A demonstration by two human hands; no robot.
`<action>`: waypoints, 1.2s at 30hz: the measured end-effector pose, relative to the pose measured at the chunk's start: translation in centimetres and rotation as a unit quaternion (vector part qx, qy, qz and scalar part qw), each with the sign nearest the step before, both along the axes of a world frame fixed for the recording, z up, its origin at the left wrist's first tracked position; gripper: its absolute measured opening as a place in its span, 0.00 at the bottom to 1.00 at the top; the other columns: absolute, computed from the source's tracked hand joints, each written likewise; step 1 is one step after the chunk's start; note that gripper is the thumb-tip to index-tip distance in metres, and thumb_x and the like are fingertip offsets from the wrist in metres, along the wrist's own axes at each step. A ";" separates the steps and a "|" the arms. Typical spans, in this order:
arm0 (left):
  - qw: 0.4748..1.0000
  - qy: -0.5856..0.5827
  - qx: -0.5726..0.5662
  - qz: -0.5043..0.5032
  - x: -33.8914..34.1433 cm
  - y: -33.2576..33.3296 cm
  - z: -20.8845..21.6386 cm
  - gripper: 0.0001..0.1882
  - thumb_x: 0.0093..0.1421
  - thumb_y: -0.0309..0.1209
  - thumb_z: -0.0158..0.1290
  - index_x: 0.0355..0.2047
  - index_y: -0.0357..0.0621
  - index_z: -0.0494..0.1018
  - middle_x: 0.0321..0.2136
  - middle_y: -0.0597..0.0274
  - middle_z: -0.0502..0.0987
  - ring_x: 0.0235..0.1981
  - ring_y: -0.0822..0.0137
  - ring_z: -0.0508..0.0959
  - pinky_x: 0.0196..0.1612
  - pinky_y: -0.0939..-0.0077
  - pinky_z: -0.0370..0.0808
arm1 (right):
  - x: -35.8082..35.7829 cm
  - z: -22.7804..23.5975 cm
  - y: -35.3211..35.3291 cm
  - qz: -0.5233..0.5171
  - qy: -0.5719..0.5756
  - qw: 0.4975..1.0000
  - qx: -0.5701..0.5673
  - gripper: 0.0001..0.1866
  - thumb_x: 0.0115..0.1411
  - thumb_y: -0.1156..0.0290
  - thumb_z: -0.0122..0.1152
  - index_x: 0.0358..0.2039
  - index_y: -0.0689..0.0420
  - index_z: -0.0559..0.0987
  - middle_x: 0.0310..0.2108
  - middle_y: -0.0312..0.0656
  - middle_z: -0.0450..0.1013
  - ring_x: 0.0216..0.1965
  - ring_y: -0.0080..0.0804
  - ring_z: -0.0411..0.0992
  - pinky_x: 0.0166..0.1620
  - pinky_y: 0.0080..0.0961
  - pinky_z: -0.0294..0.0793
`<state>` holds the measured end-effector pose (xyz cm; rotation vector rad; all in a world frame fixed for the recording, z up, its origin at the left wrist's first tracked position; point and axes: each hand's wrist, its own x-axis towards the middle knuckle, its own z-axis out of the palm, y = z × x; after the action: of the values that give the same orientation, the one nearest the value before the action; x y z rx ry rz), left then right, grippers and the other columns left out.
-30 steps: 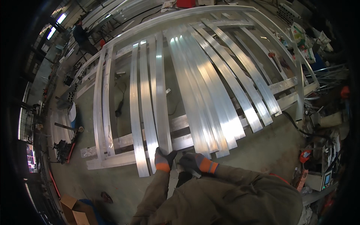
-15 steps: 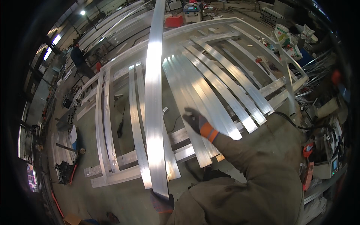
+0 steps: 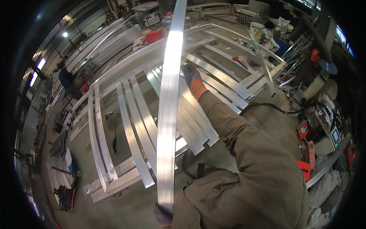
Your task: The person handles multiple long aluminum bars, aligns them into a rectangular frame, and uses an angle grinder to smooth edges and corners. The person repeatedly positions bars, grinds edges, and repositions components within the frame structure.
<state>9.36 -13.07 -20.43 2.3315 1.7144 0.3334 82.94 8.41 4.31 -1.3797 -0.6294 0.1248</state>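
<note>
A long, flat, silvery metal bar (image 3: 167,114) stretches away from me, raised above similar bars. My left hand (image 3: 163,214), in a dark glove, is closed around its near end at the bottom of the view. Further along, my right hand (image 3: 190,78), in a grey and orange glove, is at the bar's right edge with its fingers curled against it; the fingertips are partly hidden. Beneath lies a large metal frame (image 3: 114,186) carrying several loose bars: a close-set group (image 3: 190,129) right of the raised bar and spaced ones (image 3: 131,133) left of it.
A person (image 3: 68,82) stands at the far left. A red box (image 3: 154,36) and white sacks (image 3: 263,34) are beyond the frame. A black cable (image 3: 274,107) curves toward a machine with a small screen (image 3: 335,136) at right. Metal stock (image 3: 63,179) is stacked at left.
My right hand has moved forward from above the loose bars to the raised bar's edge. The raised bar has shifted right over the close-set group. The view has turned slightly right.
</note>
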 end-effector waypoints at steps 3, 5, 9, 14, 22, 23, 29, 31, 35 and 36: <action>0.993 0.011 0.092 -0.074 -1.9 1.6 -2.0 0.27 0.75 0.38 0.51 0.72 0.49 0.65 0.53 0.47 0.82 0.50 0.41 0.83 0.50 0.46 0.81 | 0.9 -0.8 -3.1 -0.021 0.014 1.000 0.011 0.38 0.70 0.46 0.66 0.65 0.68 0.78 0.60 0.62 0.80 0.64 0.54 0.77 0.66 0.40 0.74; 0.992 -0.026 0.067 -0.105 -2.6 2.3 -2.7 0.29 0.76 0.45 0.50 0.73 0.49 0.64 0.55 0.45 0.81 0.51 0.41 0.82 0.49 0.43 0.80 | 0.3 -0.6 -6.5 -0.047 0.006 0.999 -0.014 0.34 0.70 0.53 0.69 0.64 0.69 0.78 0.58 0.60 0.81 0.60 0.49 0.79 0.62 0.38 0.76; 0.959 -0.177 -0.207 -0.082 -2.3 0.7 -1.1 0.54 0.66 0.61 0.61 0.81 0.47 0.51 0.64 0.36 0.76 0.62 0.36 0.78 0.58 0.34 0.77 | -1.6 0.3 -14.4 -0.044 0.087 0.995 0.000 0.33 0.68 0.56 0.71 0.64 0.69 0.79 0.56 0.60 0.82 0.54 0.43 0.82 0.56 0.37 0.80; 0.990 -0.045 0.063 -0.117 0.8 -2.4 0.8 0.33 0.70 0.32 0.56 0.73 0.43 0.63 0.55 0.41 0.79 0.52 0.36 0.79 0.59 0.49 0.79 | -4.0 0.2 -22.3 -0.059 0.046 0.997 -0.009 0.32 0.70 0.60 0.67 0.66 0.70 0.76 0.60 0.56 0.81 0.60 0.45 0.78 0.64 0.36 0.75; 0.638 0.695 -0.314 0.102 9.8 2.9 -12.8 0.33 0.70 0.45 0.56 0.73 0.53 0.68 0.57 0.57 0.79 0.53 0.49 0.80 0.55 0.51 0.80 | -6.8 2.7 -31.5 -0.024 0.092 0.987 0.132 0.29 0.74 0.65 0.66 0.69 0.67 0.74 0.64 0.47 0.78 0.62 0.34 0.75 0.67 0.33 0.73; 0.781 0.583 -0.155 0.165 10.4 0.6 -13.4 0.30 0.72 0.46 0.53 0.72 0.55 0.69 0.56 0.59 0.79 0.52 0.52 0.80 0.54 0.52 0.80 | -6.1 2.7 -32.3 -0.029 0.091 0.987 0.133 0.29 0.74 0.65 0.66 0.69 0.67 0.75 0.63 0.47 0.78 0.62 0.34 0.75 0.66 0.32 0.74; 0.993 -0.023 0.018 -0.113 19.3 -2.9 -4.7 0.49 0.54 0.55 0.69 0.72 0.48 0.69 0.60 0.52 0.79 0.59 0.49 0.80 0.58 0.56 0.79 | -0.3 2.7 -36.5 -0.046 0.078 0.991 0.094 0.29 0.71 0.68 0.69 0.68 0.67 0.75 0.61 0.48 0.80 0.62 0.35 0.77 0.65 0.31 0.76; 0.976 -0.077 0.009 -0.202 25.9 -3.9 -1.7 0.60 0.41 0.57 0.76 0.73 0.47 0.66 0.60 0.48 0.78 0.60 0.43 0.79 0.59 0.50 0.78 | 3.0 2.7 -37.8 -0.063 0.034 0.995 0.076 0.24 0.73 0.66 0.66 0.64 0.66 0.78 0.59 0.49 0.80 0.59 0.36 0.77 0.62 0.33 0.76; 0.976 -0.120 0.020 -0.183 37.8 -9.2 4.2 0.61 0.40 0.52 0.77 0.71 0.40 0.66 0.58 0.39 0.77 0.61 0.36 0.76 0.61 0.44 0.75 | 10.7 0.1 -40.7 -0.116 -0.078 0.990 -0.017 0.27 0.75 0.57 0.63 0.65 0.65 0.76 0.64 0.55 0.75 0.62 0.44 0.75 0.65 0.37 0.74; 0.973 -0.141 -0.023 -0.182 40.7 -10.3 5.6 0.59 0.41 0.50 0.77 0.71 0.39 0.66 0.58 0.36 0.76 0.61 0.35 0.75 0.62 0.43 0.75 | 12.3 -1.2 -41.8 -0.128 -0.090 0.987 -0.027 0.27 0.75 0.56 0.63 0.63 0.65 0.77 0.61 0.57 0.75 0.57 0.48 0.77 0.61 0.39 0.77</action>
<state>50.06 -23.39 -14.79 2.3667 1.1280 0.5188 95.22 -33.39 3.13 -1.5238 -0.5948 -0.1910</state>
